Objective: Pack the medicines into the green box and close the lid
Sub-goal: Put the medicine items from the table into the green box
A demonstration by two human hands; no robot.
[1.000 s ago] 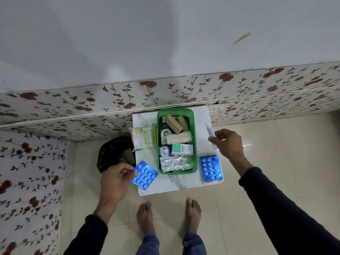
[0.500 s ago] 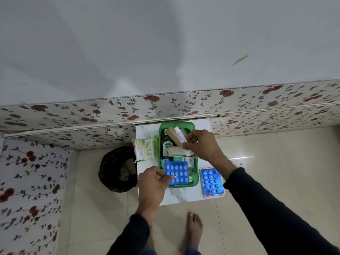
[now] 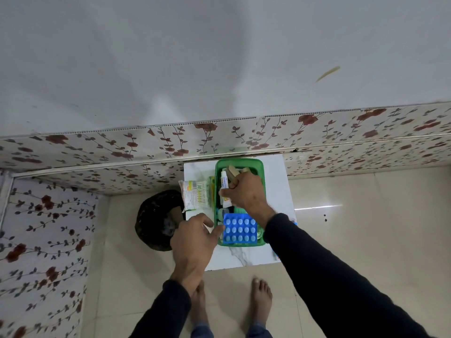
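Observation:
The green box [image 3: 258, 164] stands open on a small white marble-topped table [image 3: 280, 191], holding several medicines. My right hand [image 3: 246, 191] reaches over the box and is shut on a white tube [image 3: 225, 184], which lies along the box's left side. A blue blister pack [image 3: 239, 230] lies flat in the box's near end. My left hand [image 3: 195, 237] sits just left of it, fingertips touching its edge, fingers loosely spread. A white-and-green sachet pack [image 3: 195, 195] lies on the table left of the box.
A black bin [image 3: 158, 218] stands on the floor left of the table. The flowered wall runs right behind the table. A second blue pack is mostly hidden under my right sleeve. My bare feet [image 3: 261, 301] stand on the tiled floor before the table.
The blue blister pack has gone from my left hand's grip down into the box's near end. My right hand has carried the white tube from the table's right side into the box.

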